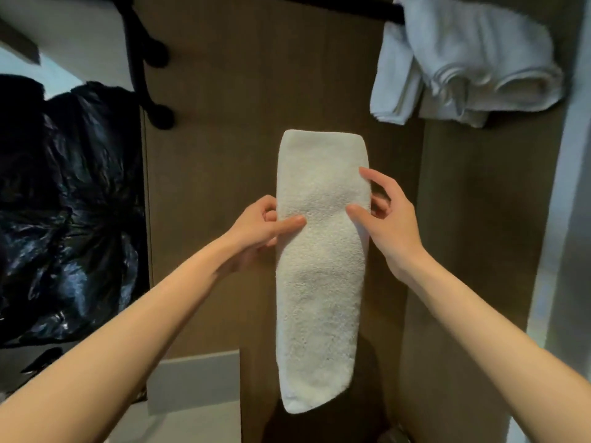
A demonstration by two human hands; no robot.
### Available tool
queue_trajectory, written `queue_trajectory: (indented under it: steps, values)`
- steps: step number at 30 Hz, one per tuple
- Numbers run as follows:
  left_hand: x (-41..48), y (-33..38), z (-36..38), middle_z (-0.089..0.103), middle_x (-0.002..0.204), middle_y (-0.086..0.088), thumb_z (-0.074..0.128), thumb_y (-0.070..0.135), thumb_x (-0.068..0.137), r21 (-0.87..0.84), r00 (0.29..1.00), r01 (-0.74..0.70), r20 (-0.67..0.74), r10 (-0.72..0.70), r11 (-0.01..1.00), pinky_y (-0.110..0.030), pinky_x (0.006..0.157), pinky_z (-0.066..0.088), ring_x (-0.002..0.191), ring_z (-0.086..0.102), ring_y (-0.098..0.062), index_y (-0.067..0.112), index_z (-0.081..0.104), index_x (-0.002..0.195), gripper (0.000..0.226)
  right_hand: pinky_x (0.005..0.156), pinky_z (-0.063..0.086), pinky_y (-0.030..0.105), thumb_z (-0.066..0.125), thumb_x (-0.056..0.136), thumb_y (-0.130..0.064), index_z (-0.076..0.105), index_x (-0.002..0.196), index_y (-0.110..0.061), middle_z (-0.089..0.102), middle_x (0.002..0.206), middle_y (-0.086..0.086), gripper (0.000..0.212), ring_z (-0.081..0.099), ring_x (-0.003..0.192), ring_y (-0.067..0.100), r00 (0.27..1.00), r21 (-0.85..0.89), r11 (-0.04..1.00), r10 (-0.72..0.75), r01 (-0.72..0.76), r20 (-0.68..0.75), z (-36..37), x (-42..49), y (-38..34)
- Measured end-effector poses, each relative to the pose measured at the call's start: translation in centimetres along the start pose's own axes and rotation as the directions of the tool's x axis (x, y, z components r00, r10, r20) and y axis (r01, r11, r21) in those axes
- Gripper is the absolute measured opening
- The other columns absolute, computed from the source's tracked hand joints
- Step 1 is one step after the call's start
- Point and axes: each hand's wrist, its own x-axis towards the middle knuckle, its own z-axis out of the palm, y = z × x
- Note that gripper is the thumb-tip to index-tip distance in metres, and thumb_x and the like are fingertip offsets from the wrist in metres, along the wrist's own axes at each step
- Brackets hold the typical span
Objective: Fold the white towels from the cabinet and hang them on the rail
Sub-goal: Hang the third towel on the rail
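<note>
A white towel (319, 270), folded into a long narrow strip, is held up in front of a brown wooden panel (224, 155). My left hand (259, 228) pinches its left edge, thumb across the front and fingers behind. My right hand (387, 215) grips the right edge the same way, slightly higher. At the top right, other white towels (463, 65) hang bunched over a black rail (367, 8). The back of the held towel is hidden.
A shiny black plastic bag (70, 203) fills the left side. Black hooks or knobs (160, 87) stick out near the upper left of the panel. A grey surface (195, 382) lies low in the middle, and a pale wall (563, 251) borders the right.
</note>
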Motion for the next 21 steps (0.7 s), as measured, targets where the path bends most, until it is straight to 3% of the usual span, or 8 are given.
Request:
queue_trajectory:
  steps: [2, 6, 9, 12, 17, 19, 21]
  values:
    - [1.4, 3.3, -0.8, 0.072, 0.094, -0.008, 0.073, 0.015, 0.081, -0.01, 0.998, -0.062, -0.026, 0.062, 0.998, -0.021, 0.061, 0.055, 0.074, 0.07, -0.008, 0.007, 0.05, 0.118, 0.044, 0.091, 0.052, 0.02, 0.069, 0.086, -0.007, 0.051, 0.129, -0.032, 0.054, 0.133, -0.009, 0.052, 0.056, 0.117, 0.007, 0.997, -0.01, 0.997, -0.08, 0.079, -0.021, -0.1, 2.4, -2.4]
    - [3.6, 9.0, -2.4, 0.073, 0.105, 0.001, 0.074, 0.018, 0.08, -0.031, 0.987, -0.161, -0.033, 0.16, 0.986, -0.027, 0.068, 0.052, 0.093, 0.07, -0.012, 0.018, 0.052, 0.129, 0.054, 0.095, 0.05, 0.021, 0.067, 0.088, -0.005, 0.05, 0.133, -0.025, 0.052, 0.136, -0.005, 0.053, 0.055, 0.119, 0.008, 0.978, -0.07, 0.977, -0.203, 0.199, -0.052, 0.0, 6.5, -6.6]
    - [4.8, 12.7, -3.1, 0.073, 0.106, 0.005, 0.075, 0.018, 0.08, -0.039, 0.974, -0.221, -0.056, 0.219, 0.974, -0.03, 0.07, 0.052, 0.094, 0.069, -0.011, 0.02, 0.056, 0.129, 0.053, 0.1, 0.047, 0.026, 0.065, 0.09, -0.009, 0.048, 0.137, -0.025, 0.048, 0.139, -0.008, 0.052, 0.05, 0.124, 0.01, 0.965, -0.135, 0.962, -0.25, 0.238, -0.078, 0.1, 9.3, -9.2]
    - [6.1, 15.5, -3.1, 0.071, 0.108, 0.002, 0.078, 0.019, 0.078, -0.044, 0.963, -0.256, -0.095, 0.251, 0.966, -0.039, 0.082, 0.056, 0.096, 0.069, -0.017, 0.02, 0.059, 0.126, 0.052, 0.102, 0.042, 0.026, 0.061, 0.093, -0.011, 0.044, 0.142, -0.025, 0.043, 0.145, -0.01, 0.054, 0.042, 0.129, 0.009, 0.96, -0.172, 0.955, -0.262, 0.243, -0.098, -0.1, 11.6, -11.4]
    - [8.1, 19.0, -2.1, 0.071, 0.107, 0.0, 0.076, 0.017, 0.08, -0.083, 0.946, -0.301, -0.153, 0.286, 0.95, -0.03, 0.064, 0.055, 0.092, 0.069, -0.017, 0.02, 0.059, 0.125, 0.049, 0.114, 0.028, 0.03, 0.058, 0.095, -0.016, 0.032, 0.149, -0.031, 0.031, 0.154, -0.014, 0.062, 0.027, 0.14, 0.004, 0.953, -0.243, 0.93, -0.298, 0.276, -0.06, -0.6, 13.4, -13.0]
    - [8.9, 20.3, -1.8, 0.07, 0.11, -0.002, 0.075, 0.016, 0.081, -0.123, 0.943, -0.313, -0.159, 0.292, 0.942, -0.032, 0.069, 0.056, 0.096, 0.068, -0.02, 0.018, 0.059, 0.125, 0.047, 0.112, 0.027, 0.028, 0.058, 0.095, -0.016, 0.028, 0.149, -0.034, 0.027, 0.155, -0.016, 0.064, 0.024, 0.139, 0.0, 0.951, -0.242, 0.925, -0.307, 0.295, -0.016, -0.6, 13.6, -12.9]
    - [9.7, 21.5, -1.5, 0.069, 0.114, -0.005, 0.073, 0.014, 0.083, -0.149, 0.932, -0.346, -0.168, 0.321, 0.926, -0.04, 0.084, 0.056, 0.102, 0.066, -0.024, 0.014, 0.058, 0.126, 0.046, 0.106, 0.025, 0.023, 0.057, 0.096, -0.019, 0.025, 0.149, -0.037, 0.025, 0.154, -0.017, 0.064, 0.023, 0.133, -0.006, 0.953, -0.235, 0.926, -0.301, 0.297, 0.021, -0.8, 13.9, -12.6]
